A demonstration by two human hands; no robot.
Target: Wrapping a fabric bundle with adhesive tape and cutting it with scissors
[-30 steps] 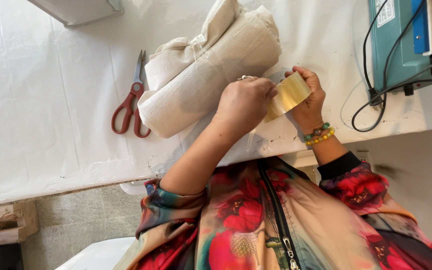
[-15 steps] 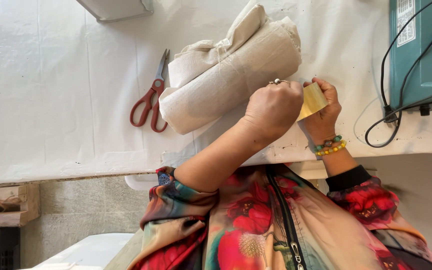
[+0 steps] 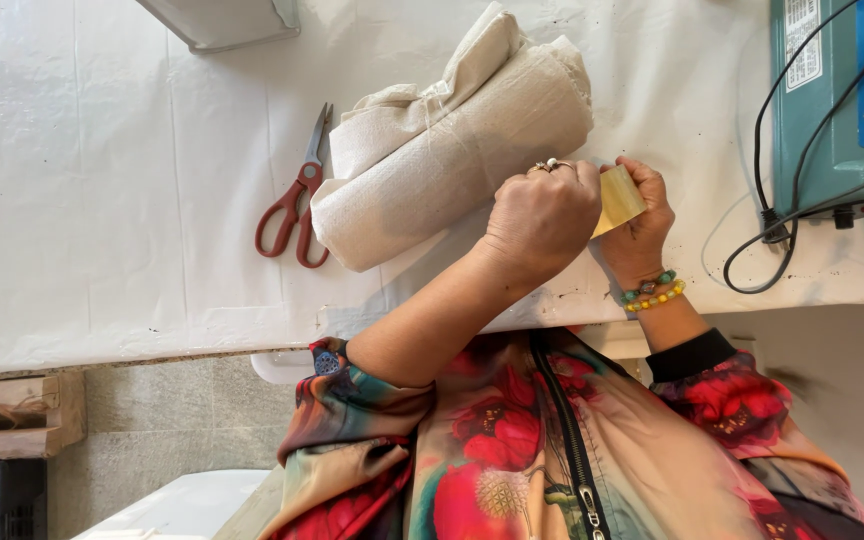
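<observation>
Since the earlier frame, little was moved: a yellow piece [image 3: 620, 198] is still pinched by fingers of both hands, left hand [image 3: 542, 215] and right hand [image 3: 640, 225], beside the rolled cloth [image 3: 452, 150].

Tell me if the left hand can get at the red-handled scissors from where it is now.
Probably yes. The scissors lie in the open on the white table, with nothing on them. But the rolled cloth bundle sits between them and the left hand, so the hand would have to pass over or around it.

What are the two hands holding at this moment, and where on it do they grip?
Both hands hold a small yellow-tan piece. The right hand pinches its right edge; the left hand covers its left end, its grip hidden.
</observation>
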